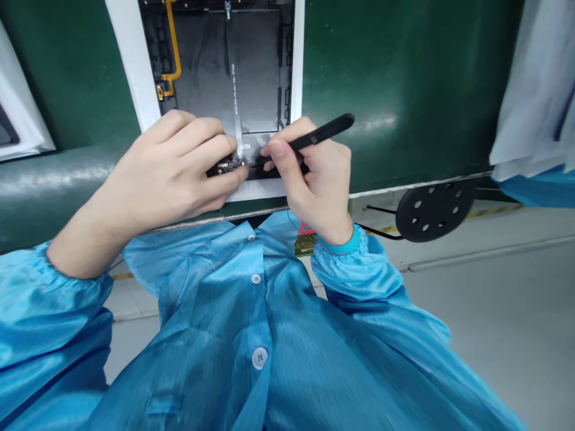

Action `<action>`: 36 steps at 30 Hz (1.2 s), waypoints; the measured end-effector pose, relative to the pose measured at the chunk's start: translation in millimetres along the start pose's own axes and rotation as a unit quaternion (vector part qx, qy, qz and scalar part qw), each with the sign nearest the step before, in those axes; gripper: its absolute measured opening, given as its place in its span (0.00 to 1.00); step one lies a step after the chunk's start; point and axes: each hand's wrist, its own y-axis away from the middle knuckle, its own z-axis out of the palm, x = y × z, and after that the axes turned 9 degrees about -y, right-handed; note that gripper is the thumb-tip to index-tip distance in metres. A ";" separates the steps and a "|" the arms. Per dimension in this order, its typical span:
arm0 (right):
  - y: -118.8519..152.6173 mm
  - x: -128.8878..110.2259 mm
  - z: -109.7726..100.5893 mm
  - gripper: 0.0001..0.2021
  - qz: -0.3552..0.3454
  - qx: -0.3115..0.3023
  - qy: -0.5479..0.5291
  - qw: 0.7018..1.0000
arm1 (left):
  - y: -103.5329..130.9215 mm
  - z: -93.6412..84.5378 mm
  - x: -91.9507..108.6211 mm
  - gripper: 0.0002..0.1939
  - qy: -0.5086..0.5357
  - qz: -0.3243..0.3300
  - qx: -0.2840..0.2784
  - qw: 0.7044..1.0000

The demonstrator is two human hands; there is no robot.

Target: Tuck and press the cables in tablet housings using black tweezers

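Note:
An opened electronic device (202, 66) with a dark interior lies in a white frame (297, 66) on the green work surface. A thin pale ribbon cable (235, 102) runs down its middle, and an orange flex cable (174, 54) is at its upper left. My left hand (175, 170) rests over the device's lower left, its fingertips beside a small circuit board (227, 167). My right hand (314, 173) is closed round a black pen-like tool (326, 130), whose tip points down at the device's lower end, close to my left fingertips. The exact contact is hard to make out.
The green work surface (381, 90) ends at a front edge just below my hands. Another white-framed item (24, 114) lies at the far left. White cloth or sheeting (534, 90) hangs at the right. Below the edge is a black round perforated seat (433, 212).

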 end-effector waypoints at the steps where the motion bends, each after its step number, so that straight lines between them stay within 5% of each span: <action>1: 0.3 0.2 -0.2 0.19 0.005 -0.002 -0.004 1.000 | 1.1 1.7 -1.4 0.19 -0.008 0.006 0.006 1.000; 8: 1.0 0.7 -0.5 0.21 0.027 -0.010 -0.020 0.999 | 0.8 9.5 -6.9 0.19 -0.079 0.017 0.064 0.995; 20: -1.8 -3.1 -1.6 0.22 0.033 -0.016 -0.016 0.999 | -1.7 1.3 -8.6 0.18 -0.031 -0.016 0.023 0.999; 36: -1.8 -1.2 -1.1 0.20 0.021 -0.011 -0.027 0.999 | -5.9 -1.1 -12.8 0.21 -0.048 0.011 0.035 0.998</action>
